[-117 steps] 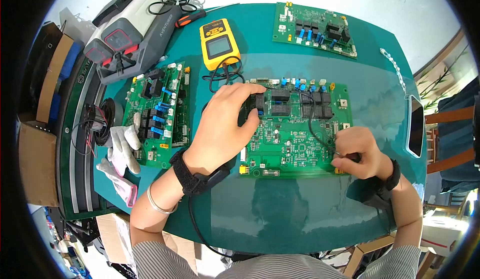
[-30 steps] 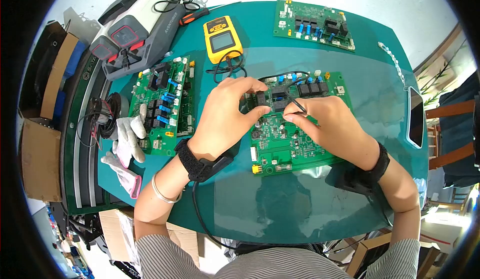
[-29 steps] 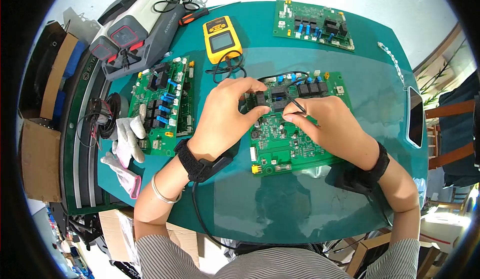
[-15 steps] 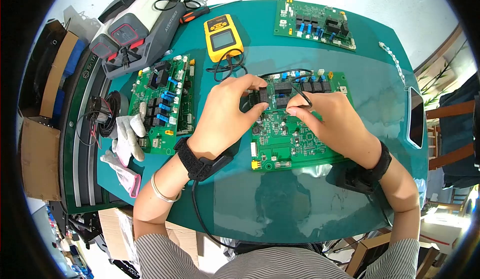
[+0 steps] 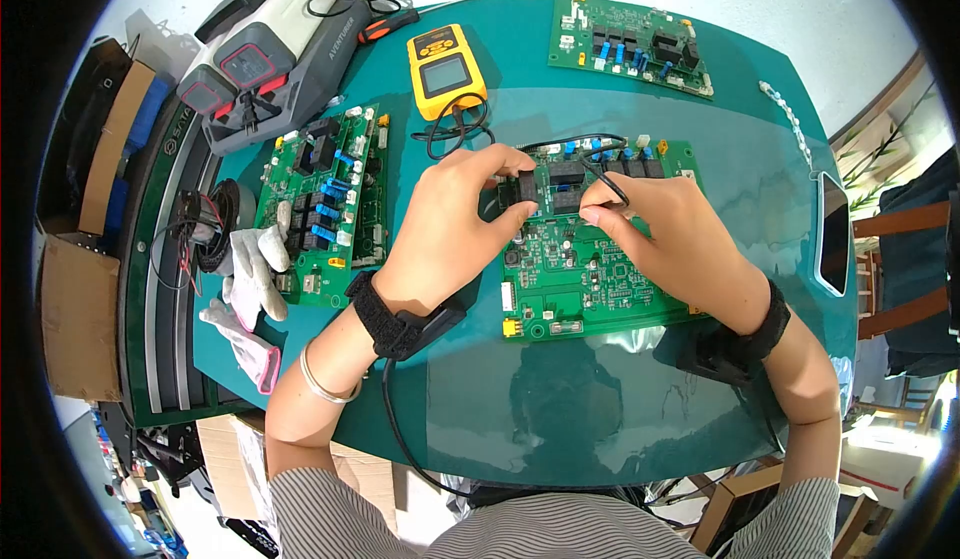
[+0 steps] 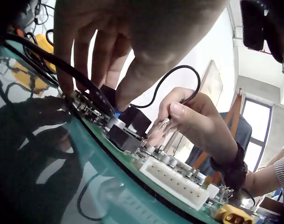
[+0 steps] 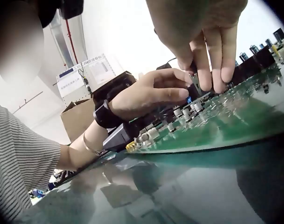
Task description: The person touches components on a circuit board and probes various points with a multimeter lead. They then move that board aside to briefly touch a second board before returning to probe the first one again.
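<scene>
A green circuit board [image 5: 540,289] lies flat in front of me, with black relays and blue parts along its far side. My left hand [image 5: 445,224] grips a black relay [image 5: 528,187] at the board's far left corner between thumb and fingers. Just right of it, my right hand [image 5: 680,239] pinches a slim metal-tipped probe [image 6: 161,125] on a black cable [image 5: 616,189]. In the left wrist view the probe's tip points down among the parts close to the black relays. The right wrist view shows both hands close together over the board, the probe hidden behind the fingers.
A yellow handheld tester [image 5: 446,74] with a black lead stands beyond the board. More circuit boards lie at left [image 5: 320,209] and far right [image 5: 632,44]. White gloves [image 5: 250,274], a grey and white machine [image 5: 270,69], a screwdriver [image 5: 388,27] and a phone [image 5: 832,234] lie around.
Since the oldest frame, my right hand has moved from the board's near right corner up to the relays, bringing the cable along. My left hand stays at its relay.
</scene>
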Available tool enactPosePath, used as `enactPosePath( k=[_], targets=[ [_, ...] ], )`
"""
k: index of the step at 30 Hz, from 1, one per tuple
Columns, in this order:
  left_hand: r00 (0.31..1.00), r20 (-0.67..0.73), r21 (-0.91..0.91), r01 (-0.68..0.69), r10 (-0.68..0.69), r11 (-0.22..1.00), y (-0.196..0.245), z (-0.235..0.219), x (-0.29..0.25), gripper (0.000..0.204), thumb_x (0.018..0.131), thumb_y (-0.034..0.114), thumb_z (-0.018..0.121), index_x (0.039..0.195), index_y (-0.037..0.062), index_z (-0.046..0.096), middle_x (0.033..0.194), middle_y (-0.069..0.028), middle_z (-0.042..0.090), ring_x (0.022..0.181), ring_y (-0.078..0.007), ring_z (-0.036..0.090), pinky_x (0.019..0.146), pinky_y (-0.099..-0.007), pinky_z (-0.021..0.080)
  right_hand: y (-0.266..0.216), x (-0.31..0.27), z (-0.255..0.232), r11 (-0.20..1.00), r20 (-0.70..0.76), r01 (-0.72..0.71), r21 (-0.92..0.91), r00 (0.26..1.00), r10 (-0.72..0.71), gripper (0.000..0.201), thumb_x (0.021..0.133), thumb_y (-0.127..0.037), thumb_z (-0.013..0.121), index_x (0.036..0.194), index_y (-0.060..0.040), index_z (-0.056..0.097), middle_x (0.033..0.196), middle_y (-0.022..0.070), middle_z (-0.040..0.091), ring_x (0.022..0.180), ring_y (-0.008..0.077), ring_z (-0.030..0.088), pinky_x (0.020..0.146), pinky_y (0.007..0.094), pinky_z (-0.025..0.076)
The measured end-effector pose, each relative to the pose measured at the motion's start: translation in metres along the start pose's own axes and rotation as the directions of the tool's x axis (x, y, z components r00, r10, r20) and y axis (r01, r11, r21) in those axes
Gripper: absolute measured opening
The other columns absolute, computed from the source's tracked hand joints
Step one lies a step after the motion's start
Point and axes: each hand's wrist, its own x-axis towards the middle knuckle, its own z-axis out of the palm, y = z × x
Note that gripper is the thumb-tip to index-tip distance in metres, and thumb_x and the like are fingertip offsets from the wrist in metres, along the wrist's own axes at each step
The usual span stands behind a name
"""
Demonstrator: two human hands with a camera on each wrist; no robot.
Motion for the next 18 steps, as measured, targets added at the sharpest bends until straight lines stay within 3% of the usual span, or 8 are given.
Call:
enactPosePath(
  k=[3,5,11,18],
  targets=[
    [1.0,0.008,-0.006,0.013,-0.013,1.0,0.0016,-0.0016,0.0001,0.034,0.08,0.005,0.081,0.111,0.0025,0.068,0.099,-0.0166,0.074,0.096,-0.0339,0.071,0.085,-0.0414,0.055,-0.0002,-0.0009,0.0006,1.0,0.021,0.011,-0.026,1.0,-0.011,0.018,0.1,-0.022,0.065,0.099,-0.0038,0.066,0.072,0.017,0.065,0.066,0.0379,0.065,0.06,0.0466,0.051],
    [0.998,0.057,0.045,0.035,-0.037,0.998,0.0019,-0.0036,0.0008,0.039,0.081,0.0,0.081,0.118,0.0011,0.068,0.113,-0.0136,0.074,0.102,-0.0265,0.074,0.093,-0.036,0.059,-0.0014,-0.001,-0.0003,0.999,0.045,0.007,-0.042,0.999,-0.006,0.018,0.1,-0.022,0.065,0.1,-0.0044,0.066,0.072,0.0167,0.065,0.066,0.0376,0.066,0.06,0.0466,0.051],
    [0.998,0.049,0.045,0.024,-0.026,0.999,0.0021,-0.0037,0.0014,0.039,0.082,-0.001,0.081,0.118,0.0006,0.068,0.113,-0.0138,0.074,0.101,-0.0271,0.074,0.093,-0.0359,0.059,-0.0004,-0.0014,0.0,0.992,0.048,0.062,-0.107,0.997,-0.058,0.019,0.101,-0.024,0.063,0.101,-0.0052,0.066,0.071,0.016,0.065,0.067,0.0369,0.066,0.06,0.046,0.051],
    [0.998,0.063,0.034,0.026,-0.028,0.999,0.0008,-0.0037,0.0018,0.039,0.083,-0.001,0.08,0.119,-0.0001,0.068,0.115,-0.0148,0.073,0.103,-0.0277,0.074,0.095,-0.0357,0.058,-0.0062,0.0,-0.0026,0.994,0.077,-0.034,-0.099,0.996,0.042,0.019,0.101,-0.023,0.064,0.102,-0.0045,0.065,0.073,0.0159,0.066,0.071,0.0363,0.067,0.064,0.0466,0.052]
  ],
)
